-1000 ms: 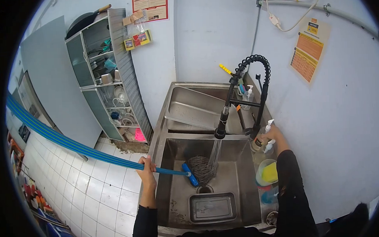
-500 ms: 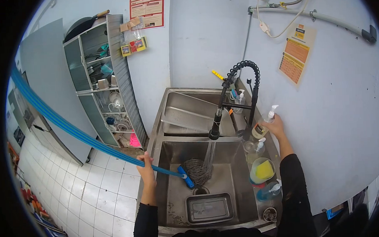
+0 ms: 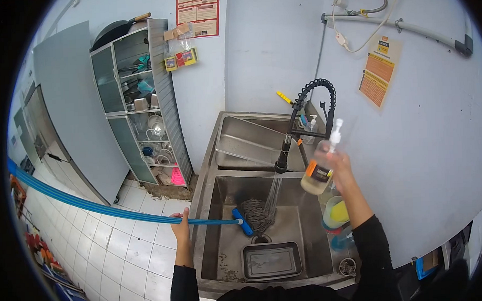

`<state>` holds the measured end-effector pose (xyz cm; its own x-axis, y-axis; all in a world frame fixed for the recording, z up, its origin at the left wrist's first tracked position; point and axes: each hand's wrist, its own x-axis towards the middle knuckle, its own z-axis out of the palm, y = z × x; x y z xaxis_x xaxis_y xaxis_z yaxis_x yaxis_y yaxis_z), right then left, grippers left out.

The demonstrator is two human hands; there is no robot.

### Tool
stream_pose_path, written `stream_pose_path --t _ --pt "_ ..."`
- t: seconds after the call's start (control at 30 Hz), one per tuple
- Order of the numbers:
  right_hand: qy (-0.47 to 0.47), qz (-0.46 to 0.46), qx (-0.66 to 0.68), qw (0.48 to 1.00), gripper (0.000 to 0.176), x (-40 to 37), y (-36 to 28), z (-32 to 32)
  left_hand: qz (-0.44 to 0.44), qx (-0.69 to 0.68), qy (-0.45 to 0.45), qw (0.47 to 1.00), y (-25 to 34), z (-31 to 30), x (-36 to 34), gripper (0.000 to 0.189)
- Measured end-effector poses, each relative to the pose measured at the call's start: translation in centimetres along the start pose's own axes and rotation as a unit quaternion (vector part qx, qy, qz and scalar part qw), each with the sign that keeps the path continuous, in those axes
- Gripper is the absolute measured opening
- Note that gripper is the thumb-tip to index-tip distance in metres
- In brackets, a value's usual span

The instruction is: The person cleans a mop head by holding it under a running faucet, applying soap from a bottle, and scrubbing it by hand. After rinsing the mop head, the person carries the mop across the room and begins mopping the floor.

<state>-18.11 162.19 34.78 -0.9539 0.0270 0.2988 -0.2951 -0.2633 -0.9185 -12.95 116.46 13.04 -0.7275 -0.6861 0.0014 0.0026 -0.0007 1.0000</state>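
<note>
My left hand (image 3: 181,225) is closed around the blue handle of a mop (image 3: 121,212), left of the sink. The mop's grey string head (image 3: 258,215) lies in the front sink basin (image 3: 313,238), under water running from a black spring-neck faucet (image 3: 282,162). In my right hand (image 3: 339,165) is a clear pump bottle (image 3: 317,174) with a white pump top and pale yellowish liquid. It is tilted and held up over the right side of the basin. A dark rectangular tray (image 3: 271,260) sits on the basin floor near the drain.
Along the sink's right ledge stand a container with a yellow sponge (image 3: 338,212), a blue-liquid bottle (image 3: 341,241) and a small cup (image 3: 347,266). A large metal pan (image 3: 246,142) leans in the rear basin. A shelf cabinet (image 3: 143,101) stands at the back left.
My right hand has lifted the pump bottle off the ledge and brought it left over the basin. My left hand has lowered the mop handle somewhat. The view has shifted slightly.
</note>
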Motion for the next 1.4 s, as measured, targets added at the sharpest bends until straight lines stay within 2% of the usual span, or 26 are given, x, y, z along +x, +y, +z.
stream_pose_path --t 0.03,0.1,0.17,0.23,0.3,0.33,0.37,0.47,0.57,0.67,0.77,0.87,0.93,0.97,1.07,1.13,1.23,1.33,1.4 --pt "-0.037 0.018 0.032 0.999 0.055 -0.9 0.4 1.2 -0.004 0.011 0.008 1.0 0.0 -0.2 -0.7 0.052" --pt "-0.085 0.029 0.008 0.996 0.062 -2.2 2.5 2.3 -0.009 0.031 0.022 0.999 0.1 -0.5 -2.4 0.051" --pt "-0.113 0.067 0.009 0.991 0.061 -3.9 3.9 3.8 0.052 0.056 0.069 0.995 -2.9 -1.1 -4.0 0.053" --pt "-0.144 0.091 -0.007 0.985 0.06 -5.7 5.0 5.2 -0.197 -0.008 0.026 0.98 -2.2 -2.7 -7.3 0.05" --pt "-0.18 0.103 -0.044 0.977 0.06 -7.6 5.8 6.5 -0.314 -0.111 -0.163 0.929 -0.1 -3.9 -11.3 0.039" --pt "-0.199 0.157 -0.042 0.966 0.064 -8.6 6.7 6.7 -0.284 -0.11 -0.255 0.918 1.7 -3.5 -13.1 0.035" --pt "-0.231 0.155 -0.067 0.958 0.066 -9.7 7.7 7.1 -0.253 -0.107 -0.343 0.898 3.6 -2.9 -14.5 0.031" --pt "-0.307 0.184 -0.096 0.929 0.069 -12.9 10.5 8.4 0.02 -0.04 -0.419 0.907 8.4 -1.0 -15.9 0.035" --pt "-0.346 0.191 -0.051 0.917 0.073 -15.3 12.2 9.9 0.095 -0.042 -0.437 0.893 9.4 0.0 -15.7 0.043" --pt "-0.38 0.176 -0.063 0.906 0.074 -16.4 12.6 11.3 0.137 0.034 -0.483 0.864 7.0 -0.9 -14.6 0.045" --pt "-0.414 0.189 -0.097 0.885 0.074 -16.8 12.6 12.0 0.119 0.08 -0.498 0.855 8.5 -2.1 -14.7 0.041" --pt "-0.432 0.178 -0.14 0.873 0.075 -17.6 14.3 12.0 0.082 0.056 -0.503 0.859 7.4 -2.8 -14.5 0.036" --pt "-0.445 0.166 -0.161 0.865 0.075 -17.8 14.6 12.3 0.139 0.099 -0.492 0.854 6.7 -3.3 -13.8 0.032" --pt "-0.433 0.172 -0.175 0.867 0.075 -17.9 14.4 12.5 0.167 0.121 -0.485 0.85 6.3 -3.4 -13.5 0.031" --pt "-0.396 0.175 -0.208 0.877 0.076 -17.9 14.0 12.8 0.079 0.049 -0.41 0.907 5.7 -2.8 -12.9 0.027" --pt "-0.373 0.158 -0.22 0.888 0.076 -17.6 14.1 12.9 0.116 0.081 -0.357 0.924 7.6 -2.2 -12.2 0.025" --pt "-0.319 0.197 -0.247 0.894 0.078 -16.3 14.7 11.5 0.153 0.084 -0.314 0.933 8.8 -1.5 -11.0 0.025" --pt "-0.3 0.203 -0.352 0.863 0.08 -12.4 14.8 9.1 0.198 0.088 -0.344 0.914 11.0 -1.1 -11.6 0.022" --pt "-0.331 0.153 -0.537 0.76 0.08 -9.1 13.5 9.1 0.216 0.092 -0.352 0.906 10.8 -0.8 -11.2 0.02"
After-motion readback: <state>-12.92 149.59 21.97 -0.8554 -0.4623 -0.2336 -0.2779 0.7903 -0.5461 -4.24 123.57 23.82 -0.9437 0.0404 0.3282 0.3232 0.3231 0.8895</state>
